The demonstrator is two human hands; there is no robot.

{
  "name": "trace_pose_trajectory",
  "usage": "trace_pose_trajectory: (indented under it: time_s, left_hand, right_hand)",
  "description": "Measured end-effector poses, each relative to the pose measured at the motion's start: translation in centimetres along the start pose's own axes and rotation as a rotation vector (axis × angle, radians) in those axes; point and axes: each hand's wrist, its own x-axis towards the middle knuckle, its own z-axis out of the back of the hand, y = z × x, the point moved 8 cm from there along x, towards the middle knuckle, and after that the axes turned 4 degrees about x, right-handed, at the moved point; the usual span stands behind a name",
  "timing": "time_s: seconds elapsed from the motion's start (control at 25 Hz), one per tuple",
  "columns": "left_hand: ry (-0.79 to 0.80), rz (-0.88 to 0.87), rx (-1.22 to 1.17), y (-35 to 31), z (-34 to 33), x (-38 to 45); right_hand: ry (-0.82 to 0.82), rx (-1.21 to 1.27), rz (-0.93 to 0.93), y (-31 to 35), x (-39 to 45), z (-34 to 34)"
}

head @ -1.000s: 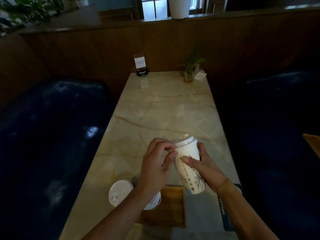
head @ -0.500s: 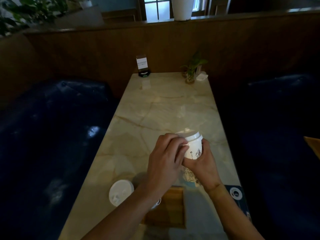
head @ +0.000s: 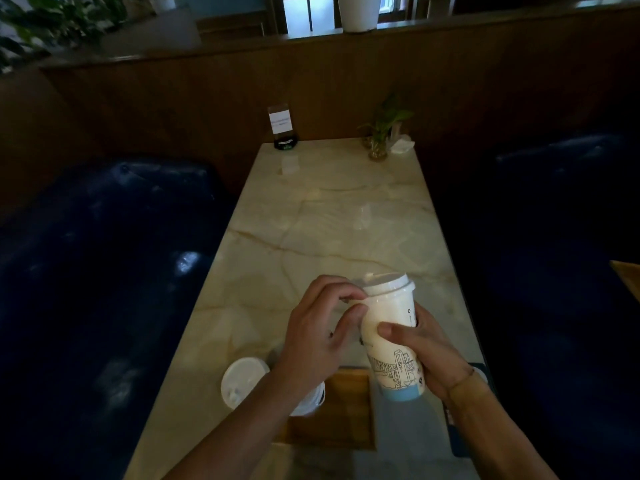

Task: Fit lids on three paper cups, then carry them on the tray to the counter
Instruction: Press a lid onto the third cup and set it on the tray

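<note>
A tall white paper cup (head: 388, 327) with a line drawing and a blue base is held tilted above the marble table (head: 332, 223). My right hand (head: 426, 351) wraps its body. A white lid (head: 386, 284) sits on its rim, and the fingers of my left hand (head: 318, 330) pinch the lid's left edge. A second lidded cup (head: 242, 381) stands at the table's left near edge. Under my left wrist another white lid or cup (head: 311, 401) is mostly hidden. A wooden tray (head: 343, 410) lies below the held cup.
Dark blue bench seats (head: 104, 271) flank the table on both sides. At the far end stand a small sign holder (head: 281, 126), a little plant in a glass (head: 379, 136) and a crumpled tissue (head: 401, 146). A dark flat item (head: 464, 438) lies by my right forearm.
The cup has been turned in my hands and raised; my right hand has shifted down to its body while my left keeps working round the lid's rim.
</note>
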Motion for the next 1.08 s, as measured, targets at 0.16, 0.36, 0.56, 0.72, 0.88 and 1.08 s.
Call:
trace_pose_trajectory:
  time_s: [0.16,0.36,0.56,0.72,0.88,1.08]
  left_hand:
    - [-0.014,-0.011,0.054,0.3,0.2,0.5]
    - [-0.037,-0.101,0.203,-0.9,-0.6,0.6]
    - [-0.103,-0.206,0.326,-2.6,-1.3,0.3]
    - [-0.17,-0.255,0.321,-3.3,-0.8,-0.6]
    - [-0.228,-0.279,0.286,-3.5,0.4,-1.2]
    - [-0.246,-0.286,0.162,-3.5,1.6,-1.0]
  right_hand:
    - [-0.031,-0.015,-0.012,0.0,0.6,0.0]
    - [-0.148,-0.351,0.194,1.9,1.6,-0.5]
    - [-0.401,-0.437,0.326,2.1,0.8,-0.2]
    - [-0.407,-0.437,0.388,2.4,-0.3,-0.1]
    - [-0.318,-0.353,0.387,2.5,-1.2,-0.4]
    - [-0.17,-0.191,0.281,2.0,-1.3,-0.2]
